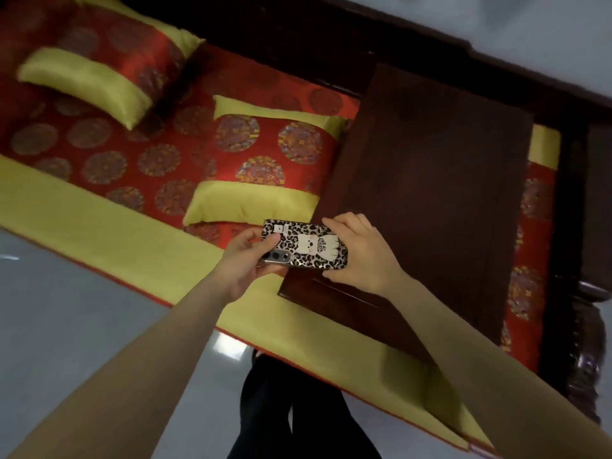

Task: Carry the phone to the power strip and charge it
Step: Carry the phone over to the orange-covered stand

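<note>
both hands hold the phone (304,245) back side up, so its screen is hidden. the left hand (243,260) grips the camera end, thumb over the case edge beside the lenses, its fingers out of sight beneath. the right hand (359,253) clamps the other end, fingertips on the far edge, thumb on the near one. the leopard-print case shows a pale cartoon figure; a small white tag near the left thumb is too blurred to read. past the right hand lies a dark wooden table (430,180); beyond the left, a red and yellow cushion (265,167). no power strip is in view.
</note>
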A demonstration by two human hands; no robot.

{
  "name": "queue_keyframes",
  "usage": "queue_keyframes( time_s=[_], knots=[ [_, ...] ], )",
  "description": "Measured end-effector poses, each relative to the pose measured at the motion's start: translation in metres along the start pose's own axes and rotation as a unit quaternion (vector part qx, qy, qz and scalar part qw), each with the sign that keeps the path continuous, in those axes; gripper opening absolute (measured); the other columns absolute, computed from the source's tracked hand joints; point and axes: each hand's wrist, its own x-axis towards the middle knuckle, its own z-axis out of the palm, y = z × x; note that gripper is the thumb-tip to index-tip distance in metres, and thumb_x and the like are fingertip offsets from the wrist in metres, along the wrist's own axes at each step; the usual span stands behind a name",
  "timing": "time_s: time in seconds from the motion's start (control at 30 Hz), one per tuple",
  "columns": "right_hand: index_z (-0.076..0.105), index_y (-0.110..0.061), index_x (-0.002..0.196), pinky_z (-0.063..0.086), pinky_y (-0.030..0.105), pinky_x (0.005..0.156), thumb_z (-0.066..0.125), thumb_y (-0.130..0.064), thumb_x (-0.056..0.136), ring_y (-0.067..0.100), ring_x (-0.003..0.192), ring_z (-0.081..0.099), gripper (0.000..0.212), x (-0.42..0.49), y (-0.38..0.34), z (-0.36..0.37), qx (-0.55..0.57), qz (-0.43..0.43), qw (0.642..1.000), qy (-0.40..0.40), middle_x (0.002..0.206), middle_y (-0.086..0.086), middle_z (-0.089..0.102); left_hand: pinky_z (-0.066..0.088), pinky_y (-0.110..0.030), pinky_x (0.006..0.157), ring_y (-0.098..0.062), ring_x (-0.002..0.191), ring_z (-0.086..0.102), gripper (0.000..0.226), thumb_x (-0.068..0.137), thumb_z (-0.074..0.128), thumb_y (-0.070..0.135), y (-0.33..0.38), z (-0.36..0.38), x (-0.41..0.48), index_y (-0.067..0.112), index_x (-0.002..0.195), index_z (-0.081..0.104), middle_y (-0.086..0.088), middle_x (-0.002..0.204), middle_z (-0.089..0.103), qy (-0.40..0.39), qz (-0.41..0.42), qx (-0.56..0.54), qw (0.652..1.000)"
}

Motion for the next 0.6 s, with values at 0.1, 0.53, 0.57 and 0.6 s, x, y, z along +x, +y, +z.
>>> queue_keyframes(
  time_s=[0.1,0.53,0.57,0.6],
  knots=[
    [0.042,-0.017,0.136,0.040,0.041,0.091,0.080,-0.040,0.055,0.021,0.114,0.040,0.092,0.028,-0.049,0.005,-0.032,-0.063,0.997,-0.033,0.124,0.003,0.048,0.060,-0.035,0.072,-0.021,0.073,0.071,0.010,0.083,0.066,0.014,0.004,-0.048,-0.032,0.014,0.092,0.060,-0.007,0.079,0.073,0.042,0.029,-0.040,0.998],
    [0.046,-0.024,0.126,0.036,0.038,0.085,0.078,-0.039,0.050,0.021,0.106,0.039,0.083,0.106,-0.369,0.122,-0.067,-0.282,0.945,-0.152,0.115,0.000,0.044,0.060,-0.033,0.069,-0.016,0.074,0.069,0.028,0.085,0.062,0.012,-0.017,-0.326,-0.208,0.011,0.112,0.057,-0.009,0.093,0.070,0.241,0.107,-0.209,0.942],
    [0.047,-0.024,0.125,0.037,0.038,0.084,0.079,-0.037,0.050,0.021,0.106,0.039,0.082,0.109,-0.398,0.135,-0.062,-0.293,0.941,-0.159,0.115,0.001,0.044,0.060,-0.033,0.070,-0.016,0.074,0.069,0.026,0.086,0.062,0.012,-0.019,-0.351,-0.221,0.011,0.111,0.057,-0.008,0.092,0.070,0.253,0.108,-0.216,0.937],
    [0.047,-0.024,0.125,0.037,0.037,0.085,0.080,-0.035,0.050,0.022,0.106,0.040,0.082,0.112,-0.425,0.147,-0.059,-0.303,0.936,-0.167,0.115,0.001,0.044,0.060,-0.033,0.070,-0.016,0.073,0.069,0.021,0.086,0.062,0.012,-0.022,-0.375,-0.234,0.013,0.106,0.057,-0.008,0.090,0.070,0.264,0.108,-0.223,0.932]
  ],
)
